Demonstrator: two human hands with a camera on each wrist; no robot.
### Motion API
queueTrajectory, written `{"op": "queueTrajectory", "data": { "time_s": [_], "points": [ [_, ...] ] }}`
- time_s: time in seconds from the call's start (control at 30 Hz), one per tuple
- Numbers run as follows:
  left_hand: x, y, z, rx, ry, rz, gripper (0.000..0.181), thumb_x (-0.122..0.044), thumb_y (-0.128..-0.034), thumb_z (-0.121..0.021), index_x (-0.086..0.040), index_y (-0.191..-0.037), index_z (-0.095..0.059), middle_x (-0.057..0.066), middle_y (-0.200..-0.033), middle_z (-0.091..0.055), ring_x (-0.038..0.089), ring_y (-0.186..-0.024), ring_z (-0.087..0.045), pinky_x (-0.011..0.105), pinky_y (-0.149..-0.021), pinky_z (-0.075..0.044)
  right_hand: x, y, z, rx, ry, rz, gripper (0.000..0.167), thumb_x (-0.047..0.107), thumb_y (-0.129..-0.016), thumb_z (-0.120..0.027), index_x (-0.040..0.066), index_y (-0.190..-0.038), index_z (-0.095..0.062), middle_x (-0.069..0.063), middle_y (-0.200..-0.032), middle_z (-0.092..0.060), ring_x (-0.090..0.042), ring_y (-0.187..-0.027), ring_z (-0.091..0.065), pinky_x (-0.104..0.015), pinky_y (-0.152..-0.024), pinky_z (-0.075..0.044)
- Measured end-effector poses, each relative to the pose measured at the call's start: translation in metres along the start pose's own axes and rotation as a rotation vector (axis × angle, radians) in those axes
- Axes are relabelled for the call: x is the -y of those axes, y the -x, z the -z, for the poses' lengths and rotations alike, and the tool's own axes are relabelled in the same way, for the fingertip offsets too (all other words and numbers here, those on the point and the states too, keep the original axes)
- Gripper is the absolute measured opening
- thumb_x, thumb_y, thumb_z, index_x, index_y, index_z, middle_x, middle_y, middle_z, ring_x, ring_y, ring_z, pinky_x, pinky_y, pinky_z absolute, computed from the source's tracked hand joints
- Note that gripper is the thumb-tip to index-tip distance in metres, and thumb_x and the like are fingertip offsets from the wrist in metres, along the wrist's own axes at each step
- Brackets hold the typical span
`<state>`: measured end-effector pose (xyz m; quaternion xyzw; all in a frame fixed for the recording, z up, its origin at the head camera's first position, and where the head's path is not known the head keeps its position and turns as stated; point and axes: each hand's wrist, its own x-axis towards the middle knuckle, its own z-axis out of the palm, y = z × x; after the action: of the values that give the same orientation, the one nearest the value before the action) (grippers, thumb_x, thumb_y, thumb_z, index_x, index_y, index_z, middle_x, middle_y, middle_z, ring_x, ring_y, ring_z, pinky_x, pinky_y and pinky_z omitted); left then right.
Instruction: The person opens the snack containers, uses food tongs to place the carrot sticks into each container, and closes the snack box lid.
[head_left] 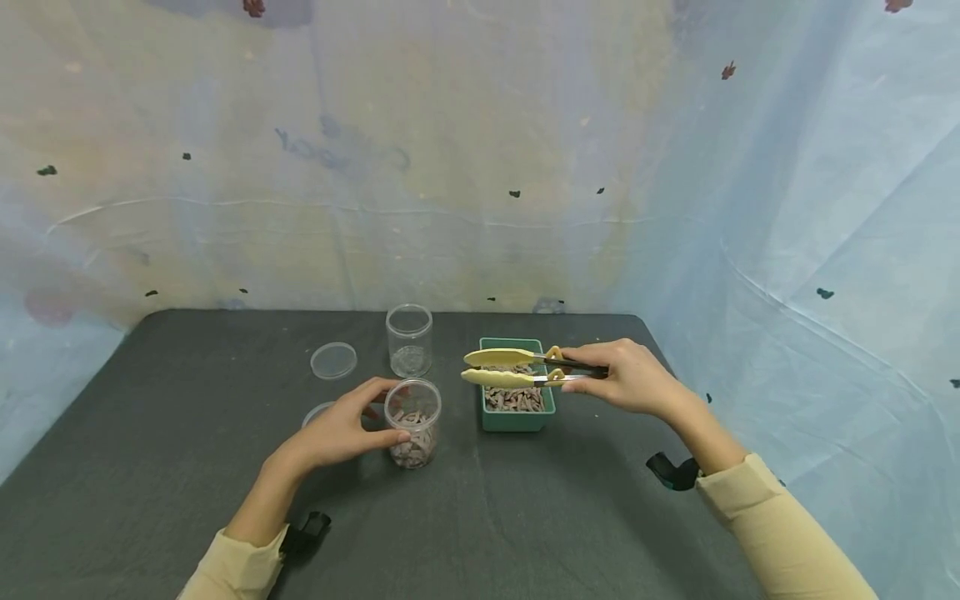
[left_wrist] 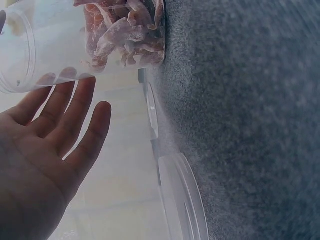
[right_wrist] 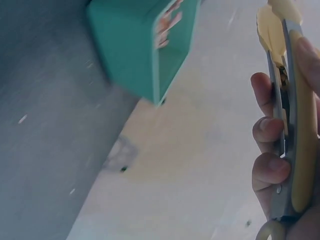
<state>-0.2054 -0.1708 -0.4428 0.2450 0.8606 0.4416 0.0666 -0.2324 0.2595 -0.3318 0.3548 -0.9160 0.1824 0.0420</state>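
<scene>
**Tongs [head_left: 510, 357] over the green tub [head_left: 519, 422], jar [head_left: 424, 427] in the other hand!**

And here's your left hand [head_left: 347, 429], its grip closed about the clear jar, thumb on the near side, fingers round the far side! That jar stands upright on the dark worktop [head_left: 457, 533], left of the tub, brownish strips [head_left: 411, 452] heaped in its lower part.

Across to your right hand [head_left: 628, 377]: the grip is pinching the tongs, thumb on one arm, fingers on the other! Their yellow heads hang spread above the tub, tips reaching past its left rim in the head view. Inside the tub lie more strips of the same brownish kind.

Just beyond your jar, a second clear jar [head_left: 409, 333] stands upright. To its left lies a round lid [head_left: 333, 361], flat on the worktop; another lid [head_left: 317, 411] peeks out from behind your left hand. A pale, spotted sheet [head_left: 450, 125] hangs behind it all.
</scene>
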Motion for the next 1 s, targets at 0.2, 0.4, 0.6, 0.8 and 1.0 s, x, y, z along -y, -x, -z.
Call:
{"op": "queueTrajectory", "data": {
  "time_s": [0.2,0.4,0.6,0.8,1.0],
  "points": [
    [0.001,0.002,0.001,0.009,0.002,0.028,0.072,-0.043,-0.0934,-0.079,-0.015,-0.152,-0.048,0.012,-0.142,-0.054,0.038,-0.128,-0.054,0.057,-0.099,-0.051,-0.020,0.012,0.003,0.030,0.103,-0.055,0.061,0.038,-0.091,-0.081,0.012,-0.143,-0.065,-0.009,-0.131,-0.072,0.002,-0.058,-0.047,-0.024,-0.049,-0.038],
    [0.001,0.003,0.000,0.009,0.012,0.026,0.071,-0.042,-0.0938,-0.079,-0.015,-0.152,-0.048,0.012,-0.142,-0.054,0.039,-0.127,-0.054,0.059,-0.098,-0.051,-0.028,0.014,0.008,0.106,0.240,-0.053,0.062,0.043,-0.092,-0.079,0.010,-0.143,-0.065,-0.015,-0.132,-0.070,-0.012,-0.075,-0.070,-0.031,-0.055,-0.049],
    [0.002,0.003,0.001,0.006,0.011,0.015,0.070,-0.041,-0.0938,-0.079,-0.015,-0.151,-0.049,0.011,-0.140,-0.055,0.035,-0.126,-0.055,0.057,-0.098,-0.051,-0.030,0.002,0.011,0.225,0.311,-0.062,0.063,0.045,-0.093,-0.078,0.010,-0.144,-0.064,-0.013,-0.131,-0.071,-0.033,-0.106,-0.072,-0.044,-0.068,-0.059],
    [0.001,0.003,0.001,0.010,0.008,0.019,0.071,-0.042,-0.0940,-0.079,-0.013,-0.152,-0.048,0.013,-0.142,-0.054,0.035,-0.126,-0.055,0.056,-0.097,-0.052,-0.027,-0.018,0.017,0.336,0.345,-0.105,0.069,0.048,-0.092,-0.077,0.011,-0.147,-0.061,-0.010,-0.132,-0.071,-0.033,-0.112,-0.070,-0.047,-0.074,-0.058],
    [0.001,0.002,0.000,0.008,-0.004,0.029,0.074,-0.045,-0.0932,-0.079,-0.013,-0.153,-0.047,0.012,-0.143,-0.054,0.035,-0.126,-0.055,0.055,-0.097,-0.052,-0.024,-0.037,0.019,0.439,0.349,-0.144,0.075,0.052,-0.092,-0.077,0.011,-0.151,-0.056,-0.010,-0.132,-0.070,-0.032,-0.117,-0.068,-0.048,-0.080,-0.059]
  ]
}}
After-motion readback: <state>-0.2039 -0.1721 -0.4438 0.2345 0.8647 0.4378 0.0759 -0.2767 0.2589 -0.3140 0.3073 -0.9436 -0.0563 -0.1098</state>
